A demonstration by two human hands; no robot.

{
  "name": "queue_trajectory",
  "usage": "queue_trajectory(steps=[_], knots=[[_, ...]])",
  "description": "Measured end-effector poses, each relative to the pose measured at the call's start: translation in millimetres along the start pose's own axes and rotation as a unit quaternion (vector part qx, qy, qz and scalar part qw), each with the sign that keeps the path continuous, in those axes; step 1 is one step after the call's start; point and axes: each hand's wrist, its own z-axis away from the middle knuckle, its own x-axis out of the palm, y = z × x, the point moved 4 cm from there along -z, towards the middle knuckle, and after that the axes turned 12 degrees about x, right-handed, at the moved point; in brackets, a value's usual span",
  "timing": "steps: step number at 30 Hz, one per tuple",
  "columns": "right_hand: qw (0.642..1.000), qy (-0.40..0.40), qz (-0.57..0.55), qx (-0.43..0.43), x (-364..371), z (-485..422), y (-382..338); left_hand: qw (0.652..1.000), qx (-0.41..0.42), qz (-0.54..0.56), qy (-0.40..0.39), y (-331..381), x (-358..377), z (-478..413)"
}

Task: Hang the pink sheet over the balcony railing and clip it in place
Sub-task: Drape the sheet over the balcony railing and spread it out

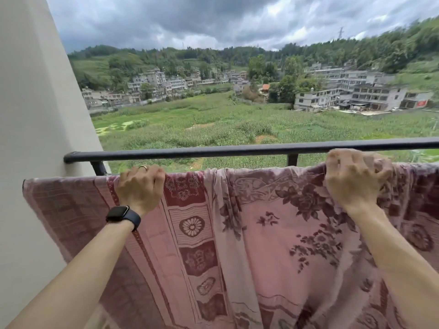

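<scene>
The pink sheet [268, 233], patterned with dark red flowers and borders, hangs spread in front of me, its top edge held just below the black balcony railing [213, 150]. My left hand [140, 188], with a ring and a black watch on the wrist, grips the top edge left of centre. My right hand [354, 179] grips the top edge on the right, raised almost to the rail. The sheet hides the lower part of the railing. No clips are in view.
A pale wall [35, 115] stands on the left where the rail ends. Beyond the railing lie green fields and buildings far below. A vertical rail post [292, 159] shows between my hands.
</scene>
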Motion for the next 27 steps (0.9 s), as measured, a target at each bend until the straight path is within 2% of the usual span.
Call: queue_trajectory(steps=[2,4,7,10,14,16,18,20,23,25,27], knots=[[0.991,-0.056,-0.041,-0.115,8,35,-55,1.0,-0.004,-0.03,-0.004,12,1,-5],[0.975,-0.098,-0.038,-0.196,27,67,-100,1.0,0.026,-0.005,0.011,38,-1,-10],[0.965,-0.079,-0.004,-0.251,40,81,-123,0.999,0.027,0.033,0.025,59,-4,-9],[0.97,-0.022,-0.006,-0.242,35,54,-76,0.998,0.009,0.049,0.027,40,-1,-2],[0.995,-0.015,0.02,-0.094,12,-7,29,0.997,0.024,0.067,0.036,27,-5,3],[0.999,-0.012,0.046,-0.02,5,-22,46,0.996,0.028,0.067,0.049,29,-7,2],[0.999,-0.001,0.051,0.009,4,-17,31,0.997,0.015,0.061,0.048,33,-9,0],[0.999,-0.012,0.016,-0.044,7,6,-12,0.998,0.001,0.057,0.039,43,-10,-5],[0.985,-0.059,0.003,-0.162,26,47,-74,0.993,0.037,0.109,0.04,65,-8,-13],[0.978,-0.073,0.025,-0.194,32,53,-85,0.991,0.04,0.127,0.032,70,-7,-16],[0.979,-0.057,0.029,-0.196,30,42,-63,0.993,0.052,0.108,0.02,65,-1,-13]])
